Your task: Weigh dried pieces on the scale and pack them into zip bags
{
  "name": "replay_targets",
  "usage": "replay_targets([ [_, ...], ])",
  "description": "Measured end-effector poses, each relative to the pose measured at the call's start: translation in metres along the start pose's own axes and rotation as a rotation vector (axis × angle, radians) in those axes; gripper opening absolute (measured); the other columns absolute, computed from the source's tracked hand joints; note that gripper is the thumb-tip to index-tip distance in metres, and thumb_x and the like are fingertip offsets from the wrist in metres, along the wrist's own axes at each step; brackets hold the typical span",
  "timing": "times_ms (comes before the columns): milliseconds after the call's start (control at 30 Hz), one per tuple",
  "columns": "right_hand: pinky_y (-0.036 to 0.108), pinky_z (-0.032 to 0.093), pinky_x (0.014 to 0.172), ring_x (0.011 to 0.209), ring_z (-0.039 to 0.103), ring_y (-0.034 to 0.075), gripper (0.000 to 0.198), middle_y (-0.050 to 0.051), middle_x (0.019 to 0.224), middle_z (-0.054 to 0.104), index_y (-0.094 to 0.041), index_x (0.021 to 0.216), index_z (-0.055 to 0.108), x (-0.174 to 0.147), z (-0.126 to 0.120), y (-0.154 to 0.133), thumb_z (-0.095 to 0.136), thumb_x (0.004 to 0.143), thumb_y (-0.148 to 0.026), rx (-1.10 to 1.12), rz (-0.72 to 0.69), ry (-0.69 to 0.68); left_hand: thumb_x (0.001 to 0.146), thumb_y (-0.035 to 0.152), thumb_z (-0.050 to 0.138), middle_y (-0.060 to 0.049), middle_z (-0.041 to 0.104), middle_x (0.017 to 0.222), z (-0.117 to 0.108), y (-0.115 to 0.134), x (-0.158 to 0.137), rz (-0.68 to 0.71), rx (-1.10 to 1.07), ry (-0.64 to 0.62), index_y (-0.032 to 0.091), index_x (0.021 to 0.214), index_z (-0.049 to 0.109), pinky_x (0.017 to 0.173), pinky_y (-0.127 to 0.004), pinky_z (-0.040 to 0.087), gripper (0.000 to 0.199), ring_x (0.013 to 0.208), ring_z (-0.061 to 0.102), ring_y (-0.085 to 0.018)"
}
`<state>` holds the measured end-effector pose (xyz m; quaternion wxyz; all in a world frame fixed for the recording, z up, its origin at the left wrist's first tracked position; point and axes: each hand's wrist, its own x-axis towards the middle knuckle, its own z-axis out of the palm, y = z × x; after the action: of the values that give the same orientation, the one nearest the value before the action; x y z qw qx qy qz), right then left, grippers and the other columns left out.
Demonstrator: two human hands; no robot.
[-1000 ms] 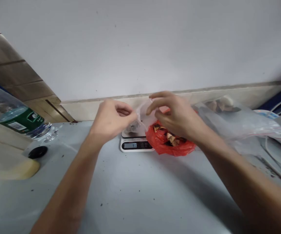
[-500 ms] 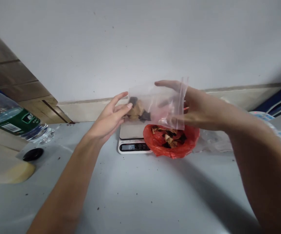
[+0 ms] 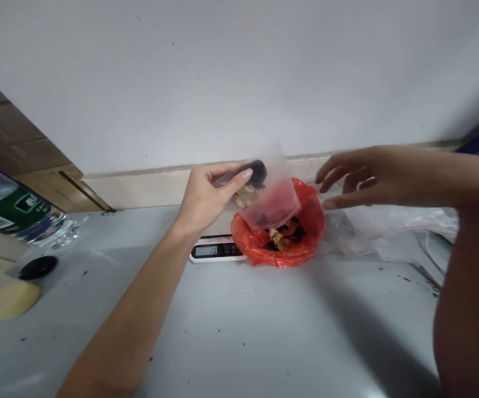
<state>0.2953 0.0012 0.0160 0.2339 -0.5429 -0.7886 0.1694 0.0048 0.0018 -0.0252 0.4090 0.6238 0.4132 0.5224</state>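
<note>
My left hand (image 3: 214, 193) pinches a clear plastic zip bag (image 3: 279, 190) by its filled end, thumb on top. Dark and tan dried pieces (image 3: 250, 190) lie inside that end, and the bag tilts over a red plastic bag (image 3: 251, 243). The red bag stands open with brown dried pieces (image 3: 281, 239) in it. Behind and left of it, partly hidden, is a white digital scale (image 3: 217, 250) whose display seems to read 2.0. My right hand (image 3: 351, 179), fingers apart and curved, hovers to the right of the red bag and holds nothing.
Several clear plastic bags (image 3: 380, 229) lie on the right beside a cable. On the left are a water bottle with a green label (image 3: 19, 210), a black round object (image 3: 38, 267) and a pale yellowish object (image 3: 11, 301). A white wall (image 3: 223, 83) rises behind the table.
My right hand has let go of the zip bag and moved right. My left hand now holds the bag alone, its free end dipping toward the red bag. The view has shifted slightly.
</note>
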Motion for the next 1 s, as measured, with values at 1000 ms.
replay_targets([
  [1000,0.031,0.060,0.063,0.064,0.070,0.017,0.016,0.002,0.069,0.070,-0.020,0.083,0.066,0.035,0.081,-0.062,0.079,0.086,-0.028,0.655,-0.108,0.183,0.078,0.037,0.081,-0.005,0.078,0.079,-0.097,0.007,-0.006,-0.125,0.343,0.055,0.019,0.078,0.074,0.082,-0.032,0.063,0.019,0.082,0.076,-0.021],
])
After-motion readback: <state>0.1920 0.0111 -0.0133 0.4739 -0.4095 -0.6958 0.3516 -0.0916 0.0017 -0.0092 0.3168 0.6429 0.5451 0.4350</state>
